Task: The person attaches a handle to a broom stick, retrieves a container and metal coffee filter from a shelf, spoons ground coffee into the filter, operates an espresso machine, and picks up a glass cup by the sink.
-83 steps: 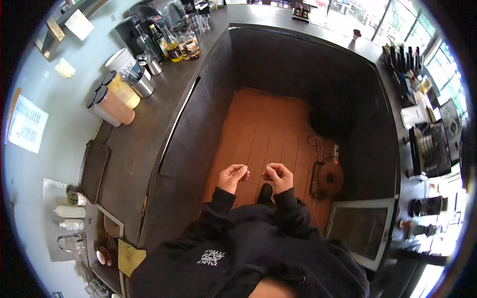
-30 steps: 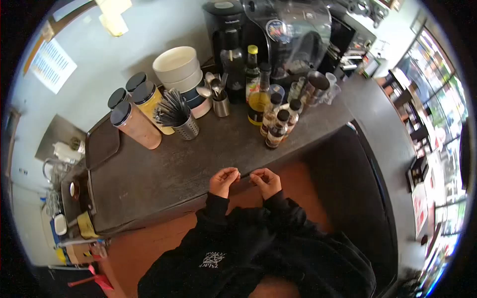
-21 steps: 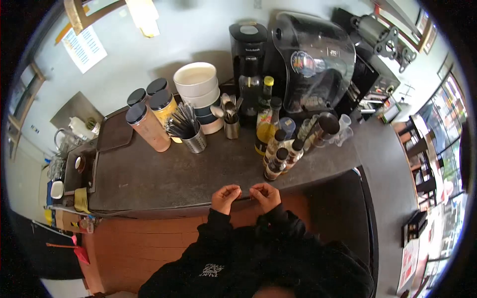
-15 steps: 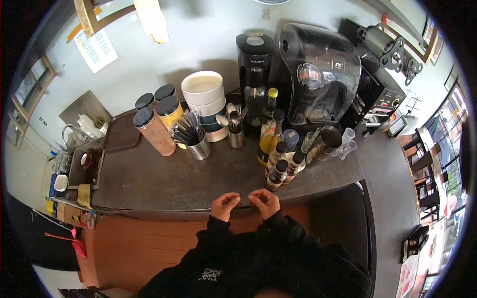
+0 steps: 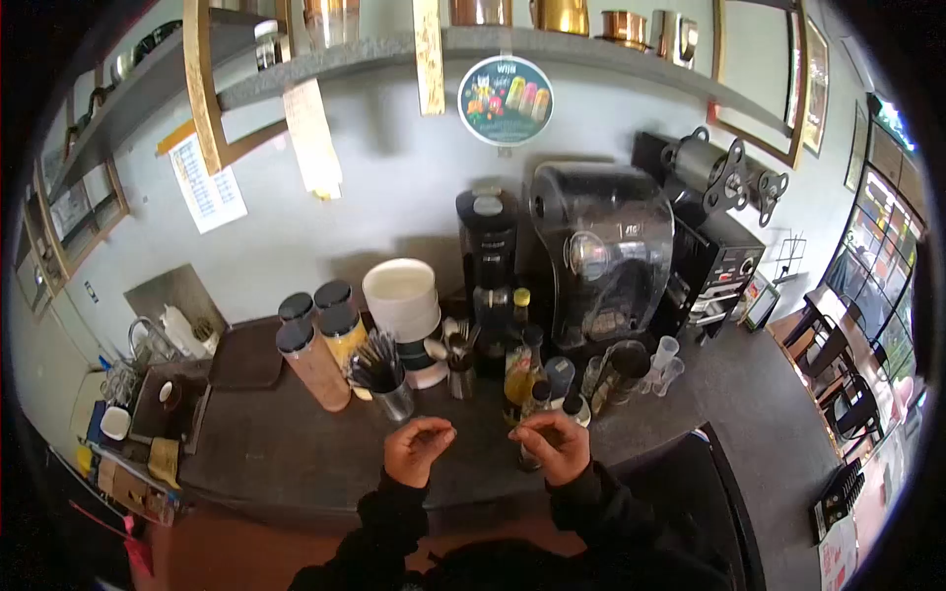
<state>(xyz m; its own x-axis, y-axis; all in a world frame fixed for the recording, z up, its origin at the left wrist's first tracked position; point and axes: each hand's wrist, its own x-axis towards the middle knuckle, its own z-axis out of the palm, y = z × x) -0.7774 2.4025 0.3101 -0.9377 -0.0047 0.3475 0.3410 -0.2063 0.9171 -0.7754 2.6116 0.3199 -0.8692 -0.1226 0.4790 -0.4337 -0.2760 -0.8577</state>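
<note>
My left hand (image 5: 418, 451) is raised above the front of the dark counter (image 5: 286, 448), its fingers curled in towards the thumb. Facing it, my right hand (image 5: 554, 447) is bent the same way in front of the small bottles, with a gap between the two hands. I see nothing in either hand. Behind the right hand, small dark-capped bottles (image 5: 537, 396) are partly hidden. A metal cup of black straws or stirrers (image 5: 379, 364) stands beyond the left hand, beside a metal cup of cutlery (image 5: 460, 374).
Stacked bowls (image 5: 402, 300) and dark-lidded jars (image 5: 313, 366) stand at the back left, near a brown tray (image 5: 246, 357). A black drinks machine (image 5: 487, 241) and a clear-hooded machine (image 5: 603, 256) stand behind the bottles. Clear cups (image 5: 666, 366) are at right, a sink (image 5: 177, 414) at far left.
My view has tilted up, bringing the shelf and round sign into sight. Both hands have risen over the counter and moved farther apart, still curled.
</note>
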